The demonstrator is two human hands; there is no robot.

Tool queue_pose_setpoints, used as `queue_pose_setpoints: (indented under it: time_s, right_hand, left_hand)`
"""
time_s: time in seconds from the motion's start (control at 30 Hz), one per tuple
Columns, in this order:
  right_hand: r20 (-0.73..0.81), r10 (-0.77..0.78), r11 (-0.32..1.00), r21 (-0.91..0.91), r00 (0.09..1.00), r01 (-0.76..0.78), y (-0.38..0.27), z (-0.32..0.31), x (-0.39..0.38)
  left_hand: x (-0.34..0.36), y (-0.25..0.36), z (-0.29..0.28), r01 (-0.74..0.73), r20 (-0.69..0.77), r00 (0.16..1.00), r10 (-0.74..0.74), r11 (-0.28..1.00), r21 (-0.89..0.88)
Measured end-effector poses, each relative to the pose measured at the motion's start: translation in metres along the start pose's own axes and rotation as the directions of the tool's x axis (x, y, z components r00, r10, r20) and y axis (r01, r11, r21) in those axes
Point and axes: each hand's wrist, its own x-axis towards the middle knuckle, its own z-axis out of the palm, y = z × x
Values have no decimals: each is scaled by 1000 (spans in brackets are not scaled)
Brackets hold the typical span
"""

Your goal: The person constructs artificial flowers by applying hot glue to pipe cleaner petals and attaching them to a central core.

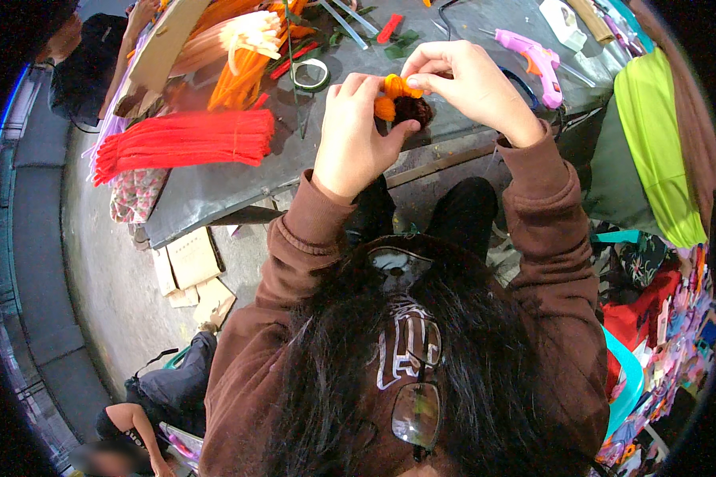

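Observation:
Over the near edge of the table, my two hands meet on a small fuzzy flower [412,113] with orange looped petals and a dark brown centre, apparently made of chenille stems. My left hand [352,135] is closed round its left side, thumb below and fingers above. From the upper right my right hand [463,83] pinches an orange petal between thumb and forefinger. My fingers hide part of the flower. Just left of my left hand is a roll of tape [309,75].
A bundle of red chenille stems [187,143] lies left, with orange stems [239,78] and cream stems [227,44] behind. A pink glue gun [535,62] rests right. Lime-green cloth [656,143] hangs far right. Cardboard [192,258] lies on the floor; other people sit at left.

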Motion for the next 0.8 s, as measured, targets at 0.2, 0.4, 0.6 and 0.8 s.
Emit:
queue_pose_setpoints:
  time_s: [0.2, 0.4, 0.6, 0.8]
  right_hand:
    - [22, -59, 998, 38, 998, 58, 4, -3, -1]
    - [129, -169, 985, 36, 977, 166, 5, -10, 5]
    - [139, -165, 986, 18, 976, 164, 3, -11, 6]
    - [209, -93, 993, -46, 973, 105, -3, -13, 6]
  left_hand:
    - [1, 13, 8, 3, -64, 998, -4, 1000, -22]
    - [-4, 11, 9, 95, -61, 993, -100, 993, -74]
    - [-2, 9, 4, 55, -119, 992, -48, 997, 56]
    - [-3, 9, 3, 67, -109, 992, -67, 998, 1]
